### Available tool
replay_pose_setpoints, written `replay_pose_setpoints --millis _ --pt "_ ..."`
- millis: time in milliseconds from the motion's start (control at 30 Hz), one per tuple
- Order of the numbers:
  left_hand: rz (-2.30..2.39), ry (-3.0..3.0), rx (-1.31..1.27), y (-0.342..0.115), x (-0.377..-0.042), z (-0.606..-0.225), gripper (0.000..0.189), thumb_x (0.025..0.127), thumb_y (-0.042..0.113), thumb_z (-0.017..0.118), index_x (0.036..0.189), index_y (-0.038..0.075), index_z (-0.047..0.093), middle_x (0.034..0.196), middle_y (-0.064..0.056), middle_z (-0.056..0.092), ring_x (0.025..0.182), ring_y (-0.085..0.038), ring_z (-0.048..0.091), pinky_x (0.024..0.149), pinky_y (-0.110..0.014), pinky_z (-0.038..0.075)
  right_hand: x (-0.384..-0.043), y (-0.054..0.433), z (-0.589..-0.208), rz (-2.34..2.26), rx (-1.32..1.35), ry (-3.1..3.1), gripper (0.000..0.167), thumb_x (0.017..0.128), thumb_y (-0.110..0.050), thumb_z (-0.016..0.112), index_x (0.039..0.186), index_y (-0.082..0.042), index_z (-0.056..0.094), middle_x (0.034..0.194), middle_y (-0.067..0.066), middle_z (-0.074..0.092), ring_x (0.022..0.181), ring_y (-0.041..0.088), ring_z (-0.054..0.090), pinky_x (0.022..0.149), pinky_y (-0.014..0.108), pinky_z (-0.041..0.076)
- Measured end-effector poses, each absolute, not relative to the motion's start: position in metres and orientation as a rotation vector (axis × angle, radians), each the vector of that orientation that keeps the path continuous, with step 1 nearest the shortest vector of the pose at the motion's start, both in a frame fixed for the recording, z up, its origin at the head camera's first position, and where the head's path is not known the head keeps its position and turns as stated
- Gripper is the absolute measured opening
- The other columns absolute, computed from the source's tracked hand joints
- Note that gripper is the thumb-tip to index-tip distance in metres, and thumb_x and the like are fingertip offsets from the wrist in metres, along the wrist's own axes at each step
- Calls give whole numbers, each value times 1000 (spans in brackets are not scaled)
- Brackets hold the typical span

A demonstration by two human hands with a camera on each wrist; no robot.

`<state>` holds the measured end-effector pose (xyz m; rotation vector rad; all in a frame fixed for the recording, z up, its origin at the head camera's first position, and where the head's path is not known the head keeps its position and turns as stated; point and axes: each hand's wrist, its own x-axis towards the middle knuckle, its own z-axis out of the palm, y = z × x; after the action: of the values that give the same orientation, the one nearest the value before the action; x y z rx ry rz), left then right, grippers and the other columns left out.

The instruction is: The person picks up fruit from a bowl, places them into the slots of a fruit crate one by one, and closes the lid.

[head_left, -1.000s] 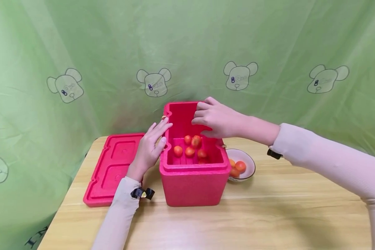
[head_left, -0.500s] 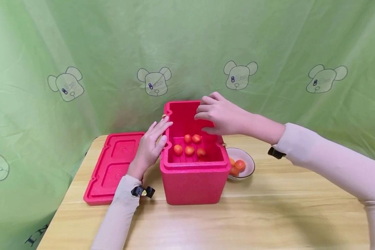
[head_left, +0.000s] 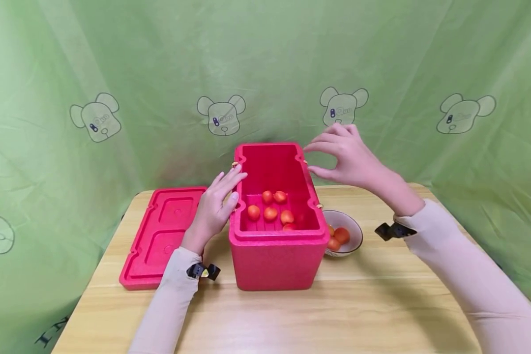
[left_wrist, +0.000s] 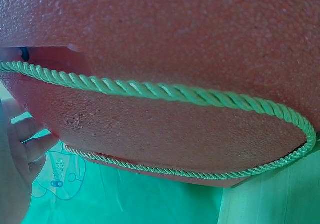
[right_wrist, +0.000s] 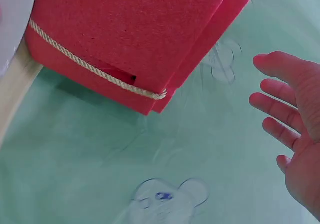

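Note:
A red foam box (head_left: 276, 265) stands uncovered on the table, several small orange-red tomatoes (head_left: 270, 213) lying on its floor. My left hand (head_left: 214, 204) rests against the box's left rim, fingers extended. In the left wrist view its fingers touch the box wall beside a twisted rope (left_wrist: 165, 90). Above and just right of the box's right rim hovers my right hand (head_left: 349, 155), fingers spread and holding nothing; the right wrist view shows the same bare hand (right_wrist: 295, 114). Below it, a white bowl (head_left: 356, 230) beside the box holds several more tomatoes (head_left: 341, 235).
The red lid (head_left: 137, 265) lies flat on the wooden table (head_left: 380, 300), left of the box and partly behind my left forearm. A green curtain (head_left: 274, 49) printed with bear heads hangs behind the table.
My right hand has moved from over the box's interior to the right, past its rim, and its fingers have spread wider. The left hand stays at the left rim.

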<state>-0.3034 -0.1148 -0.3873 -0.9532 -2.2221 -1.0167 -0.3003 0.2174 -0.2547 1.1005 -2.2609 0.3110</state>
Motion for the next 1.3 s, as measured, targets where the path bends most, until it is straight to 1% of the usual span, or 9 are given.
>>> replay_pose_setpoints --millis 167,333,533,667,767,900,1033,1167,1300 --pt "-1026 -2226 -949 -115 -302 -388 53 99 32 45 148 13 54 159 -7 46 149 -25 42 127 -47 25 -298 241 -278 511 964 -2308 39 73 -12 89 110 -8 77 106 11 77 102 25 53 89 48 29" --pt "-1031 -2229 -944 -117 -302 -388 53 99 30 46 148 13 55 159 -7 46 150 -23 42 127 -49 26 -298 259 -312 636 891 -2341 39 72 -11 90 109 -8 78 106 11 77 101 21 53 87 44 29" --pt "-1028 -2224 -947 -121 -303 -385 53 99 31 46 148 14 55 160 -6 46 150 -22 42 127 -49 26 -297 272 -351 702 869 -2433 36 72 -11 90 106 -9 78 103 8 78 99 17 52 85 41 29" --pt "-1022 -2219 -945 -122 -303 -384 53 99 31 45 148 13 55 159 -6 46 150 -22 42 127 -48 26 -296 280 -371 690 887 -2518 36 71 -10 91 104 -11 78 102 5 78 97 17 52 82 39 28" --pt "-1026 -2216 -942 -122 -303 -384 53 98 30 46 148 13 55 159 -6 46 149 -22 42 126 -48 26 -294 285 -384 683 899 -2590 34 71 -9 90 102 -12 79 101 4 78 97 18 54 84 40 29" --pt "-1025 -2213 -940 -121 -302 -386 53 98 30 45 148 13 55 159 -6 46 150 -22 42 126 -48 26 -288 287 -398 681 888 -2694 31 72 -8 90 100 -10 79 99 5 78 96 20 55 87 42 28" --pt "-1023 -2203 -941 -119 -302 -387 53 99 31 45 147 13 55 159 -7 47 149 -23 42 126 -48 27 -282 287 -406 627 886 -2755 34 69 -12 92 100 -9 79 97 5 78 97 21 55 87 42 28" --pt "-1034 -2211 -948 -115 -302 -387 53 99 31 45 148 13 55 159 -7 46 150 -22 42 126 -48 26 -279 289 -413 513 911 -2751 36 68 -17 93 101 -14 79 99 1 77 99 19 55 88 42 29" --pt "-1037 -2215 -950 -114 -301 -387 53 99 29 45 148 13 55 159 -7 46 150 -23 42 127 -47 26 -277 289 -417 423 959 -2719 37 68 -15 92 102 -16 79 100 1 77 100 20 55 86 42 30"
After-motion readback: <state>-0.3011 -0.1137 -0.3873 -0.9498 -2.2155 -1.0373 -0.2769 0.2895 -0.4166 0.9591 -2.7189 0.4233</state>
